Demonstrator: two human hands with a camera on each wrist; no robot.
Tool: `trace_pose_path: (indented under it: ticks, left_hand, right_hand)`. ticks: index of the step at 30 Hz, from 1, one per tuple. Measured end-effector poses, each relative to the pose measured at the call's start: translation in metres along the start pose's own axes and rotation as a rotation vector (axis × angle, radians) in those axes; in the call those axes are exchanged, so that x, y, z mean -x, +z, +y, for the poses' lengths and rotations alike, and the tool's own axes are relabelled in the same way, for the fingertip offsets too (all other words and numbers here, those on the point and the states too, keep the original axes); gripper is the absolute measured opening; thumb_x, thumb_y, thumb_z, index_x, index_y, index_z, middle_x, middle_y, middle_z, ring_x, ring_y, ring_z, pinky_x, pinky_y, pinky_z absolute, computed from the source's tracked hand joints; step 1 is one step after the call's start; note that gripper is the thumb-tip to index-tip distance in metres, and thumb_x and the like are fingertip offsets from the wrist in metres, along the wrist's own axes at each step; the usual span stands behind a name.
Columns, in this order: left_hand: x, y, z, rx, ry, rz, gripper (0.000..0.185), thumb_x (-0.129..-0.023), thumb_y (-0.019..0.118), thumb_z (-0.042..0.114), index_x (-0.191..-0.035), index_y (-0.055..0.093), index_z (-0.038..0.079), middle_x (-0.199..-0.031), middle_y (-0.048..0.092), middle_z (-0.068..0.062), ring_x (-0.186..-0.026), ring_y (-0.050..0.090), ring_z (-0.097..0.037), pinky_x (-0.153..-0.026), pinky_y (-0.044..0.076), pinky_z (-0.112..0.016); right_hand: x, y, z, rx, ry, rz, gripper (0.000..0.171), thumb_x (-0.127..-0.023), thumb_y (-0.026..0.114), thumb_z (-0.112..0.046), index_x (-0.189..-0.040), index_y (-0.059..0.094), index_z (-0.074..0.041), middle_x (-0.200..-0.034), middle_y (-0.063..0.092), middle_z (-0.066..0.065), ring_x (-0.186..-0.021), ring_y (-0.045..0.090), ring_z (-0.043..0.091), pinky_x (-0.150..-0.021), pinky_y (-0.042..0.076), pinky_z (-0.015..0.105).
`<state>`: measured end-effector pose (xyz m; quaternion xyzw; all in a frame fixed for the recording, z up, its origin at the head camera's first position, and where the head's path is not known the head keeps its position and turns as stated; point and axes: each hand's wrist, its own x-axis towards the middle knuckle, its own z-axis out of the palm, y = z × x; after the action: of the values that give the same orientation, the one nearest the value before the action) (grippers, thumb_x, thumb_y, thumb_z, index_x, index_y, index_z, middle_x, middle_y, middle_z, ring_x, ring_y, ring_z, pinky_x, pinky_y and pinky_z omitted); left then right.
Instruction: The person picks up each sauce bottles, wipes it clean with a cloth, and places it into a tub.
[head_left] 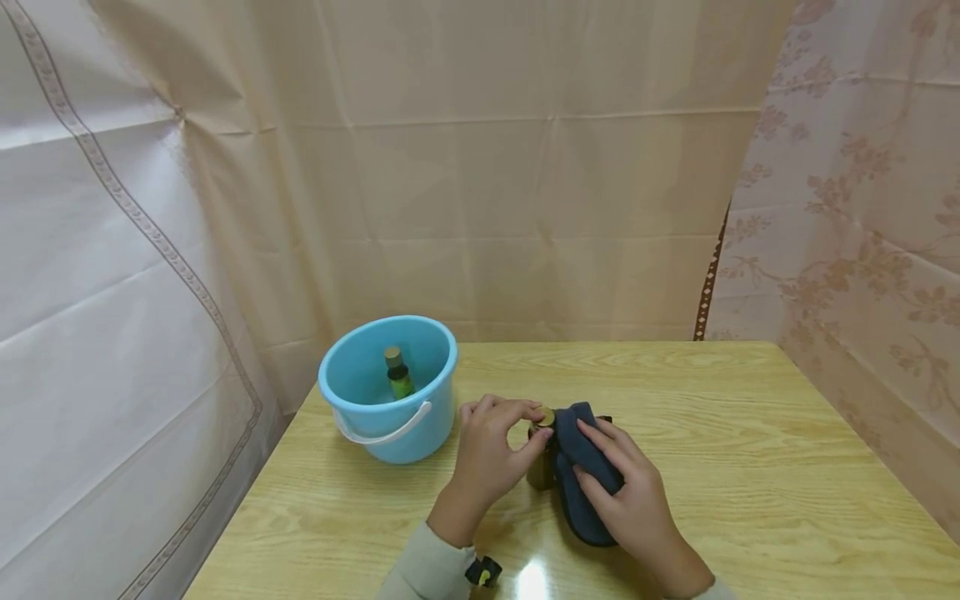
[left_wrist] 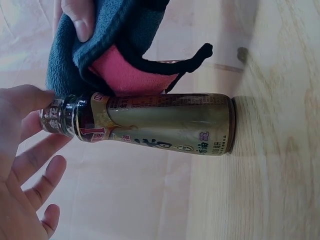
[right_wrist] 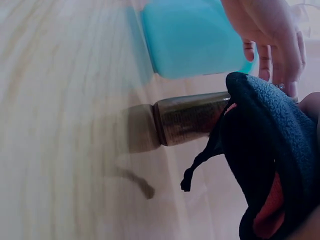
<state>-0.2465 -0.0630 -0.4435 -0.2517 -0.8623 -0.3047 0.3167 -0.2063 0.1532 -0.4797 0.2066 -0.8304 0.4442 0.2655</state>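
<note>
A small glass bottle (left_wrist: 170, 122) with a gold label and gold cap stands upright on the table. My left hand (head_left: 487, 446) pinches its cap between thumb and forefinger; the other fingers spread loosely in the left wrist view. Just right of the bottle, my right hand (head_left: 637, 496) grips a folded dark blue cloth (head_left: 588, 467). The cloth has black edging, a pink inner side and a short loop hanging off it. It lies against the bottle's neck and side. In the right wrist view the cloth hides the bottle's upper part.
A light blue bucket (head_left: 408, 433) with a white handle stands to the left of my hands. Inside it is a dark bottle (head_left: 400, 379) with a gold cap and a green label. Curtains hang behind and beside the wooden table (head_left: 750, 450).
</note>
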Motion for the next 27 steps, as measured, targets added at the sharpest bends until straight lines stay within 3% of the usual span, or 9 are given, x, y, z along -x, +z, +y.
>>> trace_pose_path:
  ticks: [7, 14, 22, 27]
  left_hand:
    - [-0.001, 0.001, -0.001, 0.019, -0.017, -0.022, 0.027, -0.085, 0.086, 0.041, -0.108, 0.077, 0.028, -0.104, 0.076, 0.016, -0.093, 0.058, -0.009, -0.089, 0.037, -0.039]
    - [-0.002, -0.002, 0.0, 0.075, -0.048, -0.031, 0.024, -0.084, 0.088, 0.035, -0.103, 0.077, 0.027, -0.102, 0.076, 0.016, -0.094, 0.059, -0.009, -0.09, 0.037, -0.042]
    - [-0.006, -0.008, -0.003, 0.126, -0.072, -0.067, 0.02, -0.084, 0.088, 0.034, -0.099, 0.078, 0.025, -0.1, 0.077, 0.015, -0.095, 0.061, -0.012, -0.09, 0.036, -0.04]
    - [-0.008, -0.013, -0.006, 0.087, -0.061, -0.074, 0.021, -0.084, 0.088, 0.036, -0.099, 0.078, 0.026, -0.098, 0.077, 0.016, -0.095, 0.061, -0.01, -0.091, 0.037, -0.04]
  right_hand:
    - [0.0, -0.006, 0.005, 0.03, -0.001, 0.022, 0.068, -0.085, 0.082, 0.0, -0.145, 0.062, -0.024, -0.146, 0.058, 0.009, -0.13, 0.06, 0.036, -0.1, 0.036, 0.004]
    - [0.002, -0.015, 0.012, 0.079, 0.06, 0.007, 0.069, -0.085, 0.083, -0.005, -0.146, 0.06, -0.029, -0.148, 0.057, 0.005, -0.133, 0.057, 0.03, -0.101, 0.033, 0.003]
    - [0.004, -0.029, 0.022, 0.111, 0.094, 0.065, 0.069, -0.083, 0.083, -0.001, -0.144, 0.063, -0.027, -0.146, 0.058, 0.01, -0.132, 0.058, 0.036, -0.099, 0.029, 0.0]
    - [0.004, -0.035, 0.025, 0.13, 0.101, 0.068, 0.068, -0.084, 0.082, -0.002, -0.145, 0.062, -0.027, -0.146, 0.058, 0.01, -0.132, 0.058, 0.038, -0.099, 0.028, -0.001]
